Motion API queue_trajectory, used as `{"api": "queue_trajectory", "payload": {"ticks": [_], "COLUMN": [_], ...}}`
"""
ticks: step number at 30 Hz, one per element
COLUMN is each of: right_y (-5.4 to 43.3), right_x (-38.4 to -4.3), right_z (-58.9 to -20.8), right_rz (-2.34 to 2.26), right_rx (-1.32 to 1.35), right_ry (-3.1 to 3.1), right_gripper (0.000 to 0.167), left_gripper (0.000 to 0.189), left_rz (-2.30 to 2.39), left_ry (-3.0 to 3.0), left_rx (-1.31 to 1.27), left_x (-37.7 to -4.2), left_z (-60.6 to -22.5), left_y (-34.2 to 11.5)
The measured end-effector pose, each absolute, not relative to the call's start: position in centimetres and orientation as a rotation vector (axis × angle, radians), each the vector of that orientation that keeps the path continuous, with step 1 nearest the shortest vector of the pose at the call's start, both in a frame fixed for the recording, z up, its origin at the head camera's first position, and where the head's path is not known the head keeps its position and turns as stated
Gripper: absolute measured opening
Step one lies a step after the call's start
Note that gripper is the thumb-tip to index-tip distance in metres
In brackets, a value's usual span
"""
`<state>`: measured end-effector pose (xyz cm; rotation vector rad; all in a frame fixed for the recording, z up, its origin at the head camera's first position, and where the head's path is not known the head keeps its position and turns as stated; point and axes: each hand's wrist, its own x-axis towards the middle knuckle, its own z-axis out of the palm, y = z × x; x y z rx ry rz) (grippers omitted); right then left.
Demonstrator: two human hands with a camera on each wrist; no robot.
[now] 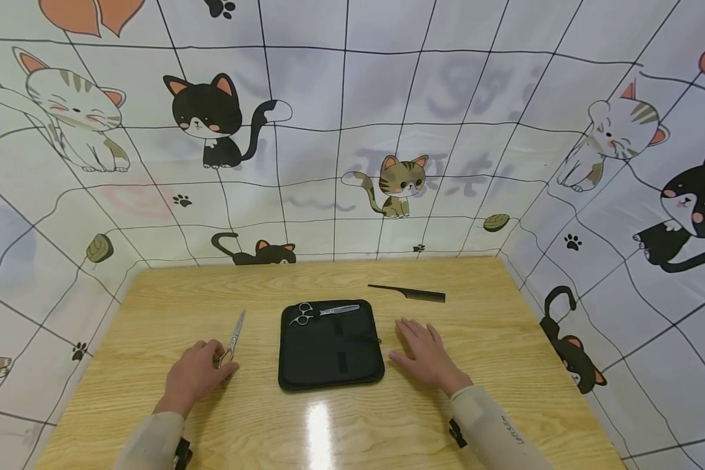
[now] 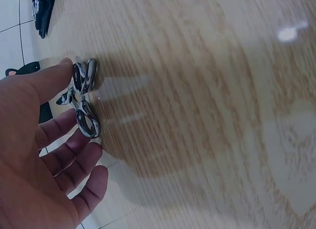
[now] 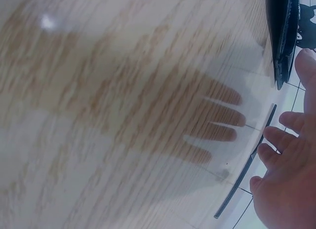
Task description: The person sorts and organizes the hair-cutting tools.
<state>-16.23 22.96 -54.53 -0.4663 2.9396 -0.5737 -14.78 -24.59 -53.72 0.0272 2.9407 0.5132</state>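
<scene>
At the left of the table, my left hand (image 1: 194, 373) has its thumb and fingers around the finger rings of silver scissors (image 1: 233, 339), blades pointing away from me. The left wrist view shows the rings (image 2: 88, 121) between thumb and fingertips. A flat black zip case (image 1: 314, 356) lies in the middle, with thinning scissors (image 1: 339, 309) along its far edge. Just right of the case, my right hand (image 1: 425, 359) is spread with nothing in it, its thumb towards the case. Beyond its fingertips lies a black rat-tail comb (image 1: 425, 296).
The wood-grain table (image 1: 258, 424) is shiny and reflects a light near its front. A white cloth (image 1: 329, 150) printed with cats and grid lines hangs behind it and on both sides.
</scene>
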Motion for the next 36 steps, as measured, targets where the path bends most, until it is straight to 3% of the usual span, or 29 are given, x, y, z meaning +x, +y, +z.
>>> {"api": "queue_trajectory", "payload": {"ticks": [6,15,36], "right_y": [22.7,22.7,22.6], "right_x": [-16.2,-16.1,-16.1], "right_z": [-54.4,-54.4,-54.7], "right_rz": [-0.598,-0.603,-0.607], "right_rx": [-0.461,-0.477,-0.483], "right_ry": [2.936,2.941,2.919], "right_gripper": [0.072,0.071,0.069], "left_gripper": [0.044,0.026,0.024], "left_rz": [0.540,0.588,0.680], "left_ry": [2.939,2.946,2.813], "left_rx": [0.006,-0.065,-0.105], "left_x": [-14.7,-15.1,-15.6], "left_z": [-53.5,-54.0,-53.7], "left_y": [-24.2,-23.5,-23.7]}}
